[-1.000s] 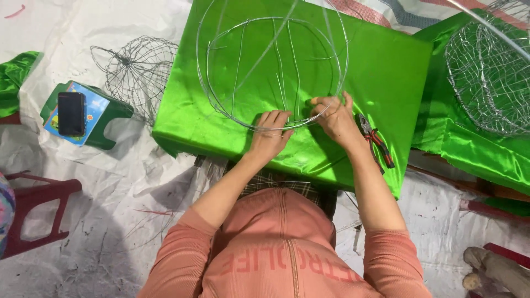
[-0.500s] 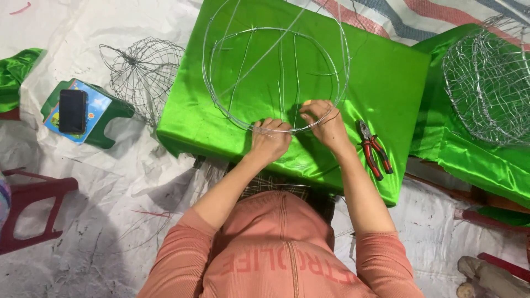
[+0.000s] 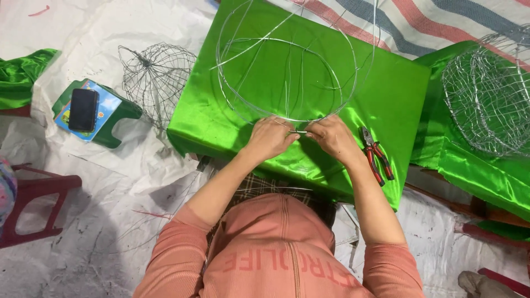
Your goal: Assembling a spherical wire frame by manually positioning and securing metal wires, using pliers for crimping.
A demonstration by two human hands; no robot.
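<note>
Wire frame (image 3: 287,72), a set of thin silver hoops and cross-struts, stands on the table draped in green satin cloth (image 3: 397,99), its top cut off by the upper edge of the view and its fine strands hard to trace against the shiny cloth. Far left, a dark phone (image 3: 83,109) lies on a green plastic stool (image 3: 113,118), beside a small domed wire cage (image 3: 156,77) on the white floor sheet. At the near rim of the hoop the left hand (image 3: 270,139) and the right hand (image 3: 331,138) meet, fingers pinched narrow around the wire between them; the joint itself is hidden under the fingertips. Just right lie red-handled pliers (image 3: 376,154), then a larger wire basket (image 3: 488,94), partly cut off.
</note>
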